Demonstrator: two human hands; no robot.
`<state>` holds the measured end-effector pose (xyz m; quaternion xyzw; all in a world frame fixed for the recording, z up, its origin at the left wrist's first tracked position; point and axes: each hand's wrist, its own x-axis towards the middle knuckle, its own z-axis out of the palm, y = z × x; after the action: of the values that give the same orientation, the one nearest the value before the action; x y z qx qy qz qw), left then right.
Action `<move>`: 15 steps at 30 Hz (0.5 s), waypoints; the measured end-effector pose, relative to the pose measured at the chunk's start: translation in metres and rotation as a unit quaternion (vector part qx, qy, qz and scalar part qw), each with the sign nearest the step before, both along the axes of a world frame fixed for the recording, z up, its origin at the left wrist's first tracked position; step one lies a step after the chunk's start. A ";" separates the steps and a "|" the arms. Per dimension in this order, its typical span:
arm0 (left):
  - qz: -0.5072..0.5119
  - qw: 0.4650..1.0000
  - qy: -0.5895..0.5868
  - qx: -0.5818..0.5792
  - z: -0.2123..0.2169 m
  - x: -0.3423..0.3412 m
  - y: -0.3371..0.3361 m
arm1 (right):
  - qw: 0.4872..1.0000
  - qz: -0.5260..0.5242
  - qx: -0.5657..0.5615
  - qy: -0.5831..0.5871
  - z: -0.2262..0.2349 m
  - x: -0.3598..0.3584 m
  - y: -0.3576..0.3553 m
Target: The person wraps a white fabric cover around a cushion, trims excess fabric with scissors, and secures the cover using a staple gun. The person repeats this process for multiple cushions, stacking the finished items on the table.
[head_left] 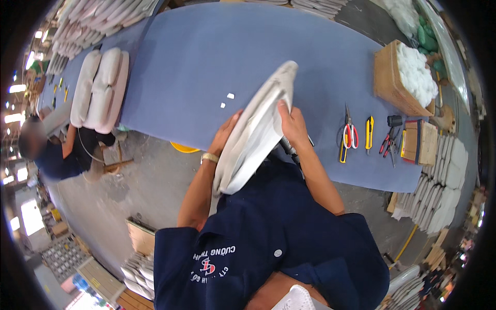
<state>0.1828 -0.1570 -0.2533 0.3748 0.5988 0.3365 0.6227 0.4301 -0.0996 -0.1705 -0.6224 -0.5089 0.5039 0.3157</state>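
Observation:
A light grey, flat cushion (254, 111) is tilted up on edge between my two hands above the table's near edge. Its pale white side faces right, and folds run along its length. My left hand (226, 132) presses against its left face, fingers partly hidden behind it. My right hand (294, 125) grips its right edge, the thumb lying on the white side. Under my right forearm a dark tool (288, 146) shows in part; I cannot make out its kind.
Scissors (350, 135), a yellow cutter (369, 133) and pliers (385, 143) lie right on the blue table (206, 51). Behind them stands a carton (388, 77) of white stuffing. Stacked cushions (101, 93) stand at left, near a seated person (62, 150). Two white scraps lie mid-table.

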 end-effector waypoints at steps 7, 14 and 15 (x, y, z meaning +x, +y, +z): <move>-0.070 0.995 -0.020 0.063 0.051 0.020 0.014 | 0.986 -0.057 -0.024 0.155 -0.028 0.005 0.007; -0.156 0.977 0.074 0.127 0.052 0.016 0.022 | 0.952 -0.084 -0.097 0.278 -0.048 0.014 0.017; -0.166 0.978 0.071 0.107 0.058 0.014 0.016 | 0.956 -0.116 -0.122 0.239 -0.036 0.012 0.012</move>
<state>0.1964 -0.1407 -0.1949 0.5565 0.5311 0.2635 0.5820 0.4421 -0.0874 -0.2069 -0.5721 -0.2772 0.6562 0.4065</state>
